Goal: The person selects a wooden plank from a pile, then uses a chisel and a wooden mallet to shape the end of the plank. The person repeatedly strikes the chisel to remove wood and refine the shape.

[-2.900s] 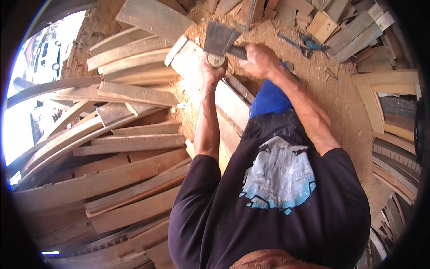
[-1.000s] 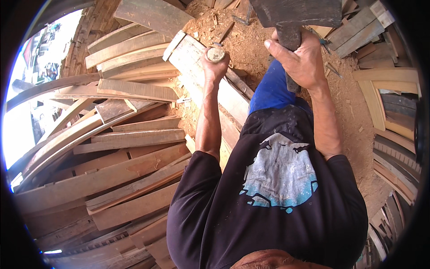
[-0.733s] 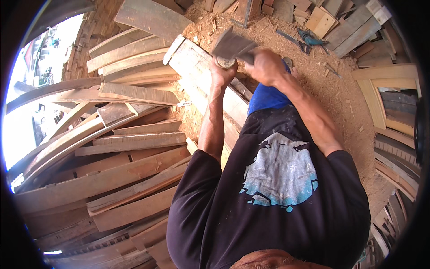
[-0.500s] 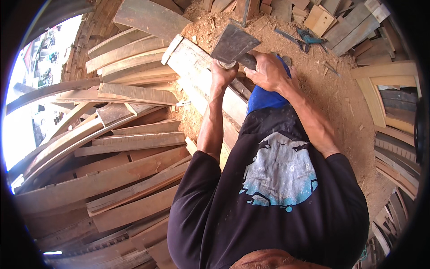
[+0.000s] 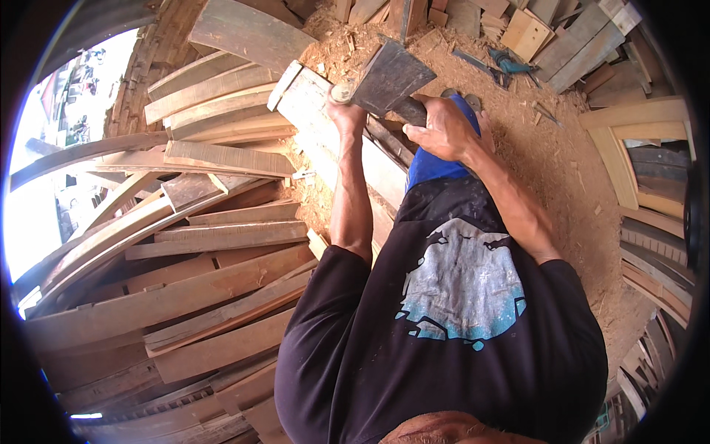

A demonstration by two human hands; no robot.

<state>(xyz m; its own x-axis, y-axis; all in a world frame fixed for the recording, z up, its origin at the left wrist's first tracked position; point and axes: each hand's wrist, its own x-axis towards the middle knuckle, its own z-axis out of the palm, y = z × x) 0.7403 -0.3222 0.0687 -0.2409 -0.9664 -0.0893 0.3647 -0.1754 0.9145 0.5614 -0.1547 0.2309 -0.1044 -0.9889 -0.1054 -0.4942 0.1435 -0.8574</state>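
My right hand (image 5: 447, 129) is closed round the short dark handle of a hatchet (image 5: 392, 78). Its broad, flat metal blade tilts up to the left, toward my other hand. Beside the blade's left edge, my left hand (image 5: 346, 117) grips a small round, pale disc (image 5: 342, 92); its exact kind is unclear. Whether the disc touches the blade cannot be made out. Under both hands runs a long, brightly lit wooden bench (image 5: 314, 111), slanting down toward my body.
Stacked boards (image 5: 229, 233) crowd the left side. Wood shavings (image 5: 547, 163) cover the floor. A handsaw (image 5: 481, 66) and a teal power tool (image 5: 510, 61) lie at the far right, near piled offcuts (image 5: 526, 33). A wooden frame (image 5: 621, 163) stands on the right.
My left hand has moved left and slightly up with the disc, out from against the blade. The hatchet has turned and shifted slightly right, and my right hand has lowered a little.
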